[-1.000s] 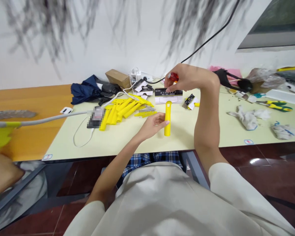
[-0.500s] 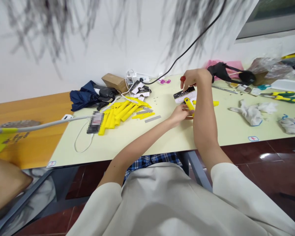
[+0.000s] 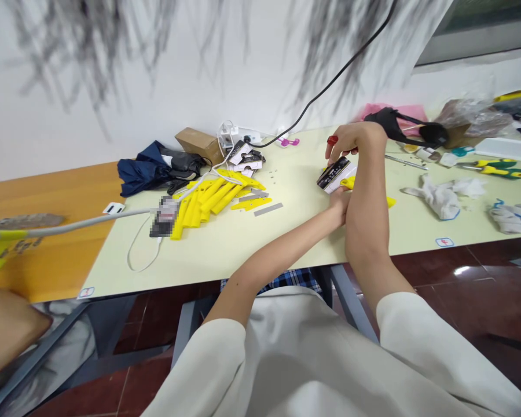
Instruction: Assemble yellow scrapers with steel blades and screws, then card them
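My right hand point(image 3: 359, 139) is bent down over a small black-and-white cardboard box point(image 3: 333, 175), with its fingers curled at the box's top edge. A red covering point(image 3: 332, 140) sits on one finger. The box is tilted. Just below it is my left hand point(image 3: 340, 200), with its fingers mostly hidden behind my right forearm. A yellow plastic handle point(image 3: 348, 182) shows at the left hand, partly covered. More yellow peeks out to the right of my forearm. A pile of yellow handles point(image 3: 208, 197) lies to the left, beside flat grey blades point(image 3: 268, 209).
Similar small boxes point(image 3: 246, 157), a brown carton point(image 3: 198, 145) and a dark blue cloth point(image 3: 143, 168) are at the back left. A white cable point(image 3: 144, 269) loops over the table. White gloves point(image 3: 440, 197) and green-yellow screwdrivers point(image 3: 499, 169) lie right. Another person's arm point(image 3: 13, 330) shows at the left.
Both hands have shifted right. The box has turned to a steeper tilt, and the yellow handle, in plain view at my left hand before, is now mostly covered.
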`<action>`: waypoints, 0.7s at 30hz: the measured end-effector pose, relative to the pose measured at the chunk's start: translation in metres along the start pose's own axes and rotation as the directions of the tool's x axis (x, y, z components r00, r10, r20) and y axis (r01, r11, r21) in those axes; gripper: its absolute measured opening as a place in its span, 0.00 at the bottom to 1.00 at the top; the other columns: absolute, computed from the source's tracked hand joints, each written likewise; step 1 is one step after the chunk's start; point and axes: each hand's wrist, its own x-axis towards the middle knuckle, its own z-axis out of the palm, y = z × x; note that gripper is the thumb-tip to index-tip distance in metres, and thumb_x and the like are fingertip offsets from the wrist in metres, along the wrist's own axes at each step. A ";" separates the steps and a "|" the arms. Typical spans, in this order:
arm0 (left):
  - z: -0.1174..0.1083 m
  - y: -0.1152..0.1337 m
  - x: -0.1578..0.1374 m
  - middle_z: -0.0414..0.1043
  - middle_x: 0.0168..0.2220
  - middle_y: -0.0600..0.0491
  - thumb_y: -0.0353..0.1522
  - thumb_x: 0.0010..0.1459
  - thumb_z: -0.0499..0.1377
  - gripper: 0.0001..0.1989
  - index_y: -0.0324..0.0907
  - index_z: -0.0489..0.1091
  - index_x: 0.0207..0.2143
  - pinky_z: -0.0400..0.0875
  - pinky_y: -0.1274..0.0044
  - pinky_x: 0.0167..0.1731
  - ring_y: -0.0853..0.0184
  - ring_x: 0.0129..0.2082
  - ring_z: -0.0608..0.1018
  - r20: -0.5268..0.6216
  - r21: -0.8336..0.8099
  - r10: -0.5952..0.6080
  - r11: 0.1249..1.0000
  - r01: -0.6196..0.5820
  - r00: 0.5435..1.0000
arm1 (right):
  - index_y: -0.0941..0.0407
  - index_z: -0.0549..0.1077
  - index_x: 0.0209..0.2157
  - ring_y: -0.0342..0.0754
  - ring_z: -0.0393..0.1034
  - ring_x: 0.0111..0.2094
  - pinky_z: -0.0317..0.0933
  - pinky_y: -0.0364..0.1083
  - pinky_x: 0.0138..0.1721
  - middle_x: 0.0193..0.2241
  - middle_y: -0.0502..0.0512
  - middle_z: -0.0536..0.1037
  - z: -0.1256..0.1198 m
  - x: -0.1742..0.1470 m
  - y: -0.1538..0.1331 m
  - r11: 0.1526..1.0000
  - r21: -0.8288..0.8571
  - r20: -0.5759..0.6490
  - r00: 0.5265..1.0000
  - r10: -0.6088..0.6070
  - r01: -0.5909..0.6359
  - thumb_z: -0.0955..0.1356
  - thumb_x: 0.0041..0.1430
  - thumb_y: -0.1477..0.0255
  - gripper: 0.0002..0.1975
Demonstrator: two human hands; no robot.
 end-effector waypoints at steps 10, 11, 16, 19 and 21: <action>0.040 -0.020 -0.007 0.81 0.45 0.43 0.22 0.64 0.70 0.10 0.39 0.73 0.42 0.81 0.71 0.48 0.64 0.42 0.86 -0.111 -0.149 -0.013 0.989 -0.004 0.994 | 0.56 0.82 0.42 0.57 0.78 0.35 0.66 0.51 0.34 0.32 0.60 0.83 0.004 -0.029 0.023 0.987 -0.142 -0.288 0.952 -0.108 0.069 0.80 0.62 0.68 0.10; 0.043 -0.024 -0.010 0.81 0.45 0.43 0.23 0.64 0.71 0.10 0.39 0.73 0.43 0.82 0.71 0.47 0.65 0.42 0.86 -0.131 -0.166 -0.002 0.986 -0.020 0.991 | 0.55 0.82 0.41 0.58 0.78 0.36 0.66 0.51 0.35 0.31 0.60 0.82 0.006 -0.029 0.031 0.982 -0.170 -0.274 0.953 -0.128 0.083 0.81 0.60 0.69 0.10; 0.053 -0.040 -0.022 0.81 0.45 0.47 0.25 0.66 0.72 0.15 0.40 0.73 0.50 0.84 0.76 0.43 0.69 0.36 0.85 -0.204 -0.203 -0.023 0.979 -0.020 0.979 | 0.54 0.81 0.37 0.56 0.77 0.33 0.64 0.51 0.33 0.29 0.57 0.82 0.022 -0.024 0.068 0.954 -0.299 -0.183 0.980 -0.082 0.024 0.81 0.54 0.70 0.11; 0.056 -0.045 -0.026 0.80 0.42 0.49 0.26 0.68 0.71 0.12 0.39 0.73 0.50 0.83 0.77 0.40 0.72 0.31 0.82 -0.178 -0.192 -0.079 0.981 0.044 0.981 | 0.54 0.79 0.34 0.53 0.75 0.33 0.61 0.49 0.32 0.30 0.56 0.82 0.034 -0.022 0.080 0.953 -0.303 -0.154 0.985 -0.076 0.026 0.81 0.53 0.70 0.11; 0.055 -0.045 -0.032 0.79 0.39 0.50 0.27 0.70 0.68 0.08 0.40 0.73 0.49 0.82 0.77 0.38 0.73 0.28 0.80 -0.098 -0.125 -0.128 0.985 0.116 0.987 | 0.54 0.77 0.31 0.51 0.74 0.31 0.60 0.48 0.32 0.29 0.55 0.81 0.041 -0.021 0.084 0.957 -0.290 -0.130 0.989 -0.071 0.031 0.81 0.53 0.71 0.11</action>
